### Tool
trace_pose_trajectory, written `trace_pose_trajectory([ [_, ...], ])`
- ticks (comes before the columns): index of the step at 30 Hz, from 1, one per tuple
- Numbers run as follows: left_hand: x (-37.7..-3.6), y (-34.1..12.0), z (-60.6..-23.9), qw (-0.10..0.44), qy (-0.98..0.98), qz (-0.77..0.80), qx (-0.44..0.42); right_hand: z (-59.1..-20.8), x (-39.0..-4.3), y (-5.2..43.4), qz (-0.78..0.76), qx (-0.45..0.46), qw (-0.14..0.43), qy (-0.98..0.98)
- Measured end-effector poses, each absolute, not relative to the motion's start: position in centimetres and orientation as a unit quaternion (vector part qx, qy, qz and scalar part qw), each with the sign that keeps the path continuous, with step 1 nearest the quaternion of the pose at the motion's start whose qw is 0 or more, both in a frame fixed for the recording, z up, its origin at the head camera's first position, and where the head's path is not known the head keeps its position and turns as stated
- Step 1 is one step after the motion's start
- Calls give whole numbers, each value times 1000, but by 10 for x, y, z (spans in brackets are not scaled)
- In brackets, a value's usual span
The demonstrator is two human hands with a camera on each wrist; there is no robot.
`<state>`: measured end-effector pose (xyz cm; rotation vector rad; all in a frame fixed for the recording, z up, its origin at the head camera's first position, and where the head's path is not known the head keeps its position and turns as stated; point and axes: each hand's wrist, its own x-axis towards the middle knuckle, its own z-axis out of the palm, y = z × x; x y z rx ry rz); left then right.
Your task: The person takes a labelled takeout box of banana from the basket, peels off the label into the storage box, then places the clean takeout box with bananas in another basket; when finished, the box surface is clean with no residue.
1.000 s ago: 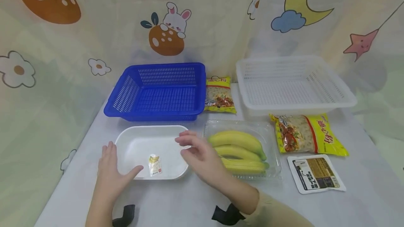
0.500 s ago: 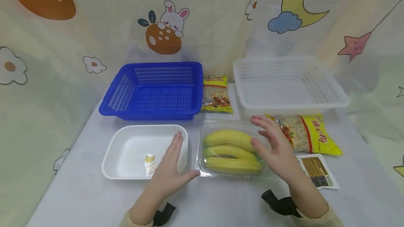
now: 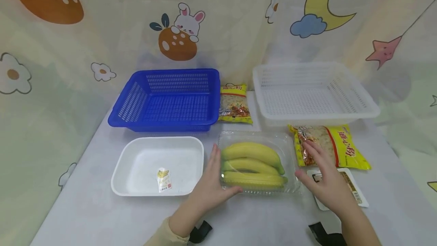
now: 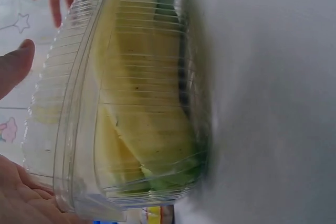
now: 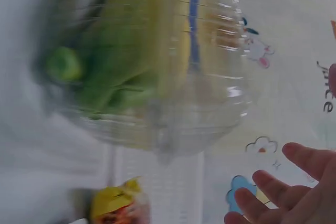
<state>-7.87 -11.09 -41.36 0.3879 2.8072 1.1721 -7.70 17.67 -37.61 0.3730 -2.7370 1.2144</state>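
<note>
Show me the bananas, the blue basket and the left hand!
bananas [image 3: 252, 152], head view, top banana's middle.
blue basket [image 3: 164, 73], head view, far rim.
left hand [image 3: 212, 185], head view, back of hand.

- Right wrist view is blurred; the clear box [image 5: 157, 72] and bananas [image 5: 121, 51] smear together.
- The right hand [image 3: 326, 179] covers part of the flat packet [image 3: 353, 194] near the table's front right.
- Print on the small label [image 3: 164, 179] is too small to read.
- Left wrist view cuts off the left hand [image 4: 16, 192] at the edge.
</note>
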Motion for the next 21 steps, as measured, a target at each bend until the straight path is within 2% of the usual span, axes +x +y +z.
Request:
trace_pose_trajectory([
  [10, -80, -108, -421, 27, 908, 407, 99, -411, -68, 174, 425, 80, -57, -900],
  [21, -79, -106, -424, 20, 912, 394, 107, -421, -68, 165, 435, 70, -51, -896],
])
